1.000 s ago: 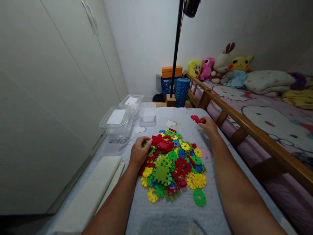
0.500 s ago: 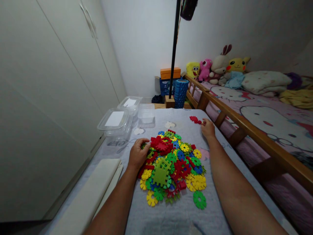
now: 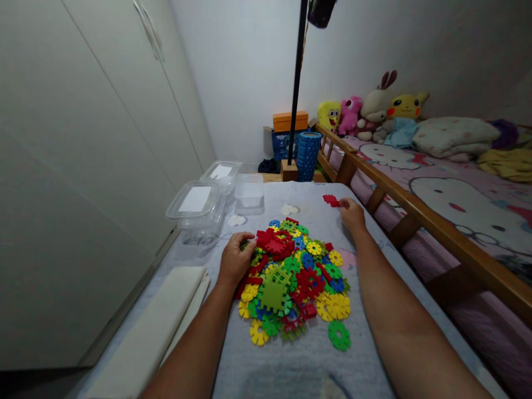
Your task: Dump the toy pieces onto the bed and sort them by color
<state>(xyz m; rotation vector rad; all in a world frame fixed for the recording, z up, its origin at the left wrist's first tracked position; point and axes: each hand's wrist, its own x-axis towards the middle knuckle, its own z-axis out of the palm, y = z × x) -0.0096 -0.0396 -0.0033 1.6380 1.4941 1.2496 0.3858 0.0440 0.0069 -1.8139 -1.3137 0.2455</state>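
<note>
A mixed heap of plastic interlocking building pieces (image 3: 291, 266) in red, green, yellow and blue lies on the cloth-covered table. My left hand (image 3: 236, 257) rests against the heap's left side, its fingers loosely curved and the thumb apart, beside a stack of red pieces (image 3: 274, 244). Beyond the heap, at the far right of the table, my right hand (image 3: 352, 215) has its fingertips closed at a red building piece (image 3: 331, 200) lying on the cloth. Its grip is partly hidden. A green snowflake-shaped disc (image 3: 339, 335) lies apart at the near right.
Clear lidded plastic boxes (image 3: 195, 200) and an unlidded clear box (image 3: 249, 194) stand at the back left. Folded white material (image 3: 153, 327) lies along the left. A wooden bed rail (image 3: 382, 194) borders the right, and a black pole (image 3: 294, 88) rises behind the table.
My right hand has shifted slightly left, bringing its small red part up against the red piece on the cloth. My left hand has stayed at the heap.
</note>
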